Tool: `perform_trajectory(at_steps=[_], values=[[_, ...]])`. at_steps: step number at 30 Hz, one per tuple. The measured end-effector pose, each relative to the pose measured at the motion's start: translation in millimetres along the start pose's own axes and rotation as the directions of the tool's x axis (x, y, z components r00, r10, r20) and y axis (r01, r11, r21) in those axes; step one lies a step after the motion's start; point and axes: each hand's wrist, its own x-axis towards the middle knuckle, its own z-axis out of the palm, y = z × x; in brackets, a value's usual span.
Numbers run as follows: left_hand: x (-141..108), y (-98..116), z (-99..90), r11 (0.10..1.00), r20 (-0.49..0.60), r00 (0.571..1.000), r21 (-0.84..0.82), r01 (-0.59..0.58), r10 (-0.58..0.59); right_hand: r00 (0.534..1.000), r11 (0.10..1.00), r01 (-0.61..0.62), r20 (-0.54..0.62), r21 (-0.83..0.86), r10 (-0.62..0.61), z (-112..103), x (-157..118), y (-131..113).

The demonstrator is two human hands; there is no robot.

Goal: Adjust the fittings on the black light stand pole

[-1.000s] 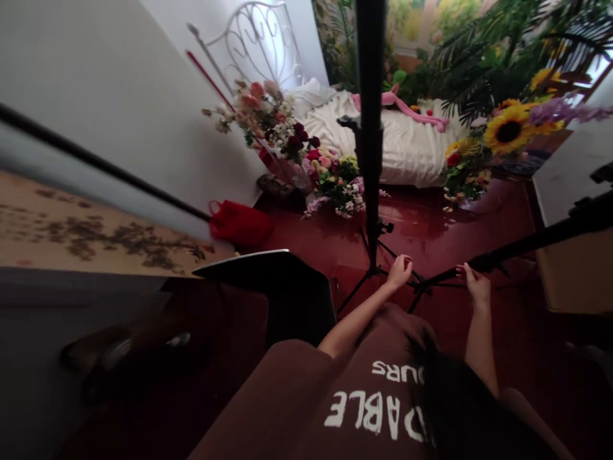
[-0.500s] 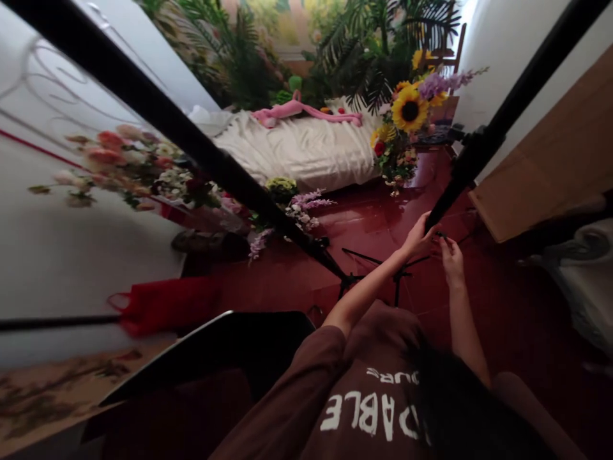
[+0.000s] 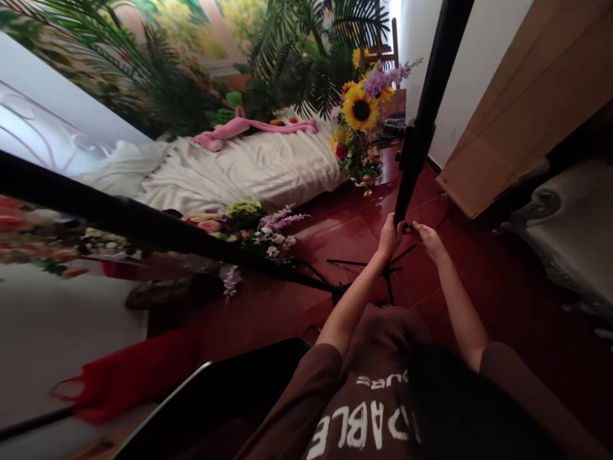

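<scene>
A black stand pole (image 3: 416, 137) slants up from a low tripod base near my feet. My left hand (image 3: 391, 236) is wrapped round its lower part, just below the black collar. On the right side of the pole, my right hand (image 3: 428, 239) has its thumb and fingers pinched close by a small dark knob (image 3: 408, 227). Whether those fingertips grip the knob or are just beside it is too small to tell. A second black pole (image 3: 167, 230) crosses the left half of the view, untouched by either hand.
Beyond lies a white draped platform (image 3: 268, 172) with a pink plush toy (image 3: 234, 130). Sunflowers (image 3: 360, 110) stand by its right end. A brown board (image 3: 522, 108) leans at the right. A red bag (image 3: 129, 374) and a black panel (image 3: 215, 390) are at lower left.
The view has turned to the right, so the scene has shifted left. My left hand remains round the pole; my right hand stays beside it, at the knob.
</scene>
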Motion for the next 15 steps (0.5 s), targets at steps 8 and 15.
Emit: perform_trajectory(at_steps=[8, 15], values=[[-0.5, -2.2, 2.9, 1.000, -0.037, 0.999, 0.014, -0.014, 0.015, 0.986, 0.990, 0.119, 0.124, -0.070, -0.110, -18.0, 11.1, -3.3], [-0.2, -6.0, 5.6, 1.000, -0.069, 0.998, 0.026, -0.014, 0.016, 0.966, 0.956, 0.256, 0.070, -0.144, -0.248, -23.1, 16.8, -2.2]])
